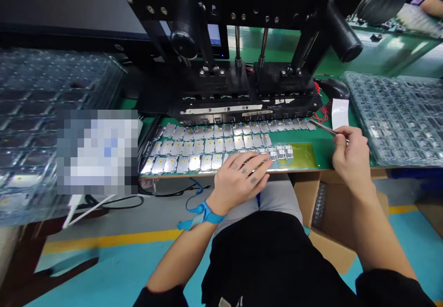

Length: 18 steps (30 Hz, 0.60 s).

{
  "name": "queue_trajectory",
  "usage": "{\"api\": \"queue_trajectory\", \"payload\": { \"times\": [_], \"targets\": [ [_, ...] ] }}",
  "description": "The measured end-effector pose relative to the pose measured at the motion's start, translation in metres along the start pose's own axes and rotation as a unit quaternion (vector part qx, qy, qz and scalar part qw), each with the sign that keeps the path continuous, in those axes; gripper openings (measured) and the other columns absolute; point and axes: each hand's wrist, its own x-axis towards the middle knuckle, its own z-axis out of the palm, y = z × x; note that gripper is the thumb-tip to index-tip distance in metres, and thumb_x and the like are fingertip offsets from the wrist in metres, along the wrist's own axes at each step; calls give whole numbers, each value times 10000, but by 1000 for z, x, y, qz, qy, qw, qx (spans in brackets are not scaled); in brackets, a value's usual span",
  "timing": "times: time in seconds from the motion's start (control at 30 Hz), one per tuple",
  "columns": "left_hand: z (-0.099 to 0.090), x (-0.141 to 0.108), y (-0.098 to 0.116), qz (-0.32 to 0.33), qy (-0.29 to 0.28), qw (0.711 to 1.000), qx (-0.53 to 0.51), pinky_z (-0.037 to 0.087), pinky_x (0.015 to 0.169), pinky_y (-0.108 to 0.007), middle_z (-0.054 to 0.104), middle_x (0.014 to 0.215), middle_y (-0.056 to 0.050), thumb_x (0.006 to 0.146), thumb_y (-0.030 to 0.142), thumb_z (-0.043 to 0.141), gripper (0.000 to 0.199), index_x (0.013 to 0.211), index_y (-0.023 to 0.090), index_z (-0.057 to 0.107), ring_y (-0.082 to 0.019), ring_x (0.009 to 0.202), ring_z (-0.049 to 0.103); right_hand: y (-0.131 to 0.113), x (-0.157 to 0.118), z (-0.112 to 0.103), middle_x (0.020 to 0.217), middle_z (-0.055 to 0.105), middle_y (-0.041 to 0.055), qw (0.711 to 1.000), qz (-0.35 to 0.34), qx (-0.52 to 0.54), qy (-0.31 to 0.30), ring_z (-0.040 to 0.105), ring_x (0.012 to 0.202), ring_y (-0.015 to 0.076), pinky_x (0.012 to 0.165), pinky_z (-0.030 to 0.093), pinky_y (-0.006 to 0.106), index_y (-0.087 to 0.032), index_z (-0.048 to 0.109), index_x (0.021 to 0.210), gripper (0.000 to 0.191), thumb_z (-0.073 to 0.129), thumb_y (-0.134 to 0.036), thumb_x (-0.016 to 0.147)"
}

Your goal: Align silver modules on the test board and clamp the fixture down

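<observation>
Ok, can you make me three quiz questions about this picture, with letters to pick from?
1. Where is the blue wrist strap?
A. Right wrist
B. Left wrist
C. On the mouse

2. What colour is the bench top?
A. Red
B. White
C. Green

3. What is the right hand holding?
A. Tweezers
B. A cardboard box
C. Nothing

Answers:
1. B, the strap circles the wrist of the hand resting by the silver modules.
2. C, green shows around the modules.
3. A, thin metal points stick out of that hand.
</observation>
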Motion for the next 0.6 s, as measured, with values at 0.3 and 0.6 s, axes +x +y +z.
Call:
{"api": "queue_trajectory", "payload": {
  "times": [0.3, 0.6],
  "targets": [
    [-36, -19, -16, 0, 29, 998, -52, 504, 889, -413, 761, 1031, -16, 850, 184, 669, 315, 1151, 277, 659, -226, 1046, 634, -84, -35, 18, 809, 449, 14, 899, 87, 415, -105, 510, 689, 182, 708, 512, 399, -322, 422, 1151, 218, 307, -437, 1005],
    [-24, -18, -23, 49, -9, 999, 5, 461, 872, -374, 777, 1014, 51, 861, 280, 701, 219, 1080, 288, 691, -184, 952, 655, -112, -50, 44, 974, 636, 25, 890, 91, 436, -95, 715, 812, 174, 753, 627, 374, -264, 423, 1013, 223, 574, -418, 953]
  ]
}}
